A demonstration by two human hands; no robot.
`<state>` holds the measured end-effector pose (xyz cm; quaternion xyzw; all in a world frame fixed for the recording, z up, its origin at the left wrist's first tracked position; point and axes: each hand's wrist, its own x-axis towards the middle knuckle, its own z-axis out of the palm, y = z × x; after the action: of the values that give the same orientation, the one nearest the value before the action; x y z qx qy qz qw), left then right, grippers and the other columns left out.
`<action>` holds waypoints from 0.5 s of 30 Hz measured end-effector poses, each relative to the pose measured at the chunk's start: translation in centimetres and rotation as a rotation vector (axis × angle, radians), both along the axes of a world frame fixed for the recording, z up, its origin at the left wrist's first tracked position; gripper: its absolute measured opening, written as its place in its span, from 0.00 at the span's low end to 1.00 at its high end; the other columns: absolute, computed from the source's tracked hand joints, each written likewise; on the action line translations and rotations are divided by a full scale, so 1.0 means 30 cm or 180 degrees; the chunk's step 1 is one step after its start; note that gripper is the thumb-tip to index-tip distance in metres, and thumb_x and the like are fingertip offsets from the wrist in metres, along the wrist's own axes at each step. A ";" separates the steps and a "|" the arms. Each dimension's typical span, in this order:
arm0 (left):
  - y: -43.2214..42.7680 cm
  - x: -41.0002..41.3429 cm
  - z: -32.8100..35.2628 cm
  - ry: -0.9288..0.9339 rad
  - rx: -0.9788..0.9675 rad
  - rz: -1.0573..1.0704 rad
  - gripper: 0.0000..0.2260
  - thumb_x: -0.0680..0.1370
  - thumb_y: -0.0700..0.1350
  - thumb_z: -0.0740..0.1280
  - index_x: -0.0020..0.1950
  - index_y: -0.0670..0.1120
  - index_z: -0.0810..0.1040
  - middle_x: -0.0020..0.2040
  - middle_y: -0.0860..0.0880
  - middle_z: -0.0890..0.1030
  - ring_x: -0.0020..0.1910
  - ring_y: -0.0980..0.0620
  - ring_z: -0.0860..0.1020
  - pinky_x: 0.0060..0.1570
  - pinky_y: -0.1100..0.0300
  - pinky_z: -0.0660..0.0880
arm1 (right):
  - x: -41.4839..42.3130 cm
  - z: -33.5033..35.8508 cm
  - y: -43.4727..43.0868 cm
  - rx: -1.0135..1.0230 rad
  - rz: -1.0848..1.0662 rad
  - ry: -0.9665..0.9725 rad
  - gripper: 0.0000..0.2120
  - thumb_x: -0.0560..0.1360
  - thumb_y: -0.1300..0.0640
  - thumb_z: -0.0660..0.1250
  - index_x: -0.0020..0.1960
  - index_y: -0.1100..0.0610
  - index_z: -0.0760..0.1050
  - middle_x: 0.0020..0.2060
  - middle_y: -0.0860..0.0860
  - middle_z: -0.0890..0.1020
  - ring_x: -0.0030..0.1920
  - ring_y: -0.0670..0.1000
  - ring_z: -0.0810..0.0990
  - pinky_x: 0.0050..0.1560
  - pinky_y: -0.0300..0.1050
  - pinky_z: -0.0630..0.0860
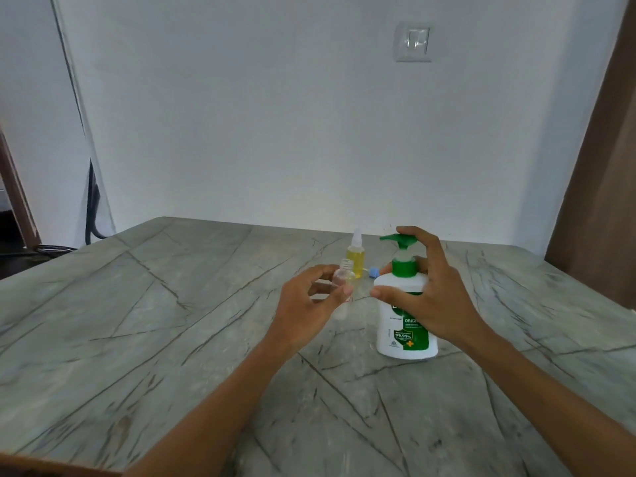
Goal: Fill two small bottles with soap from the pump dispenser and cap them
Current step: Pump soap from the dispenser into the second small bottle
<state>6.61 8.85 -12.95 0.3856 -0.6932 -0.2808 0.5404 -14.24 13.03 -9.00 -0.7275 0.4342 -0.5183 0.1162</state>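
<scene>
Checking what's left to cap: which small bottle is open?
The clear bottle held in the left hand: its neck is bare. The yellow bottle standing behind it wears a white cap.

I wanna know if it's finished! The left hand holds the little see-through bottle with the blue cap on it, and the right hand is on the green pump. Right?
No. The head view shows the small clear bottle in the left hand with its neck open; the blue cap lies on the table by the pump dispenser. The right hand is on the green pump.
</scene>
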 end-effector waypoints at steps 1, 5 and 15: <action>0.001 0.001 0.002 0.0030 -0.0031 -0.0026 0.15 0.75 0.50 0.73 0.60 0.50 0.80 0.51 0.55 0.84 0.48 0.56 0.83 0.48 0.63 0.80 | 0.007 -0.009 -0.002 0.0007 0.0061 -0.0074 0.40 0.63 0.50 0.80 0.67 0.37 0.61 0.49 0.45 0.83 0.40 0.46 0.84 0.40 0.43 0.82; 0.012 -0.004 0.013 0.0096 -0.0178 -0.0138 0.17 0.75 0.53 0.71 0.62 0.50 0.79 0.51 0.54 0.84 0.49 0.57 0.83 0.48 0.64 0.80 | 0.034 -0.052 -0.004 -0.0138 0.0144 -0.0451 0.40 0.66 0.55 0.78 0.69 0.38 0.60 0.55 0.42 0.79 0.44 0.46 0.84 0.40 0.42 0.82; 0.002 0.003 0.003 -0.0056 -0.0223 0.0128 0.16 0.75 0.54 0.71 0.61 0.53 0.78 0.51 0.58 0.83 0.51 0.62 0.81 0.51 0.58 0.81 | 0.014 0.069 -0.045 -0.0069 0.0231 0.0753 0.39 0.61 0.45 0.80 0.66 0.35 0.64 0.48 0.39 0.82 0.41 0.40 0.82 0.36 0.29 0.76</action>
<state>6.71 8.91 -12.87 0.3827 -0.6994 -0.2419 0.5530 -13.83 11.69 -6.92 -0.8001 0.4126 -0.4289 0.0749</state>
